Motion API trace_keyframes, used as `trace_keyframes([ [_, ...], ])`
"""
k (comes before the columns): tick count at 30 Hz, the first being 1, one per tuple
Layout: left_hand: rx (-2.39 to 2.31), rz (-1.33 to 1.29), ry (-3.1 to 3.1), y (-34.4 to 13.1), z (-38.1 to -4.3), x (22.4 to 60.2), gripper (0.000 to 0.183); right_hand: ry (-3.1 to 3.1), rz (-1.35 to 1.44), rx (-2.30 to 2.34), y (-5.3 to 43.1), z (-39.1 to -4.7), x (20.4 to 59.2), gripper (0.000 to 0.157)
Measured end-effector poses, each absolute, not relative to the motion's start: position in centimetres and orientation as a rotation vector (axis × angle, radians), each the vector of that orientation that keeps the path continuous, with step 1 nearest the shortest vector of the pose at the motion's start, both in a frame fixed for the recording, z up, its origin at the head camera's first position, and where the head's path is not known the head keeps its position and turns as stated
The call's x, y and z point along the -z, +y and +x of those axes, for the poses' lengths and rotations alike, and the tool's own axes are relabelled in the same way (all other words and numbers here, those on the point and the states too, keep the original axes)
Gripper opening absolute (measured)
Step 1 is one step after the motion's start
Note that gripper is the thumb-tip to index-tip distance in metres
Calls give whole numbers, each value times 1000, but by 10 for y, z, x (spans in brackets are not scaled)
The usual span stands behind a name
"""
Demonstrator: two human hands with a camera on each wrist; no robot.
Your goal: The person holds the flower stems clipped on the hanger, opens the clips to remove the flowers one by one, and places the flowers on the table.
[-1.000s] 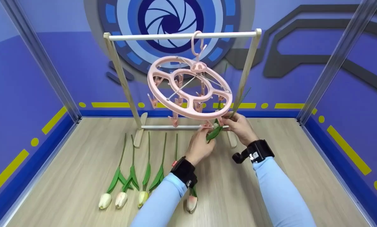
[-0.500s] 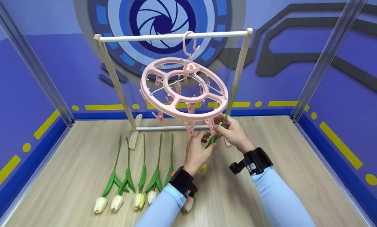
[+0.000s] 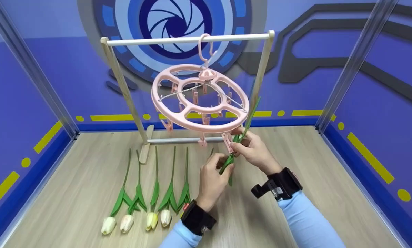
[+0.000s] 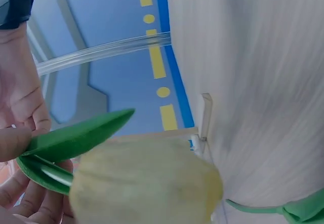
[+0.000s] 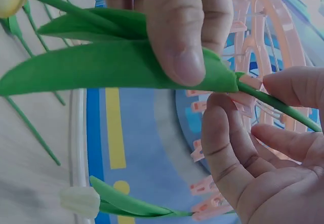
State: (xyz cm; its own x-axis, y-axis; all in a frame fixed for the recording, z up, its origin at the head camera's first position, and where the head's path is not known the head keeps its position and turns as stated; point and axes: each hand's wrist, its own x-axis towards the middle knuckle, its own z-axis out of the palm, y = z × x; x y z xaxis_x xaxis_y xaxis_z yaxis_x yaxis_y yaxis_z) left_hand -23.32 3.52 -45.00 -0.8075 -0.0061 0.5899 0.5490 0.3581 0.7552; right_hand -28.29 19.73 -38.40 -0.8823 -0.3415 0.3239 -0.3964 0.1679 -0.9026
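Observation:
My left hand (image 3: pixel 212 179) pinches an artificial tulip at its green leaves (image 3: pixel 227 164), thumb laid along them. The pale yellow bloom (image 4: pixel 147 183) fills the lower middle of the left wrist view; in the head view the hand hides it. My right hand (image 3: pixel 257 151) pinches a pink clothespin (image 3: pixel 227 142) at the lower right of a round pink clip hanger (image 3: pixel 209 128). Beside that clothespin the tulip's stem (image 5: pixel 278 104) runs past the right fingers. A white tulip (image 5: pixel 81 201) hangs from another clip in the right wrist view.
A wooden rack (image 3: pixel 157 40) carries the hanger on its top bar, with several more clothespins dangling from the ring. Several tulips lie in a row on the table at left, such as a white one (image 3: pixel 108 225) and a yellow one (image 3: pixel 152 220). Blue walls (image 3: pixel 26 86) enclose the table.
The hanger has turned, shifting its clips. My left hand has come down slightly with the tulip, and the gripped clothespin now tilts beside the stem. The head view has shifted a little.

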Motion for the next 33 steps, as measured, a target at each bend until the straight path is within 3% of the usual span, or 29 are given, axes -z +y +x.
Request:
trace_keyframes([
  [16,1528,-477,-2070,13,-214,454,16,-2362,994,-2073,195,-276,379,66],
  [26,1423,-483,-2045,11,-212,452,16,-2381,953,-1957,193,-277,381,60],
  [33,1390,-449,-1995,12,-213,451,9,-2388,971,-1818,190,-279,382,46],
])
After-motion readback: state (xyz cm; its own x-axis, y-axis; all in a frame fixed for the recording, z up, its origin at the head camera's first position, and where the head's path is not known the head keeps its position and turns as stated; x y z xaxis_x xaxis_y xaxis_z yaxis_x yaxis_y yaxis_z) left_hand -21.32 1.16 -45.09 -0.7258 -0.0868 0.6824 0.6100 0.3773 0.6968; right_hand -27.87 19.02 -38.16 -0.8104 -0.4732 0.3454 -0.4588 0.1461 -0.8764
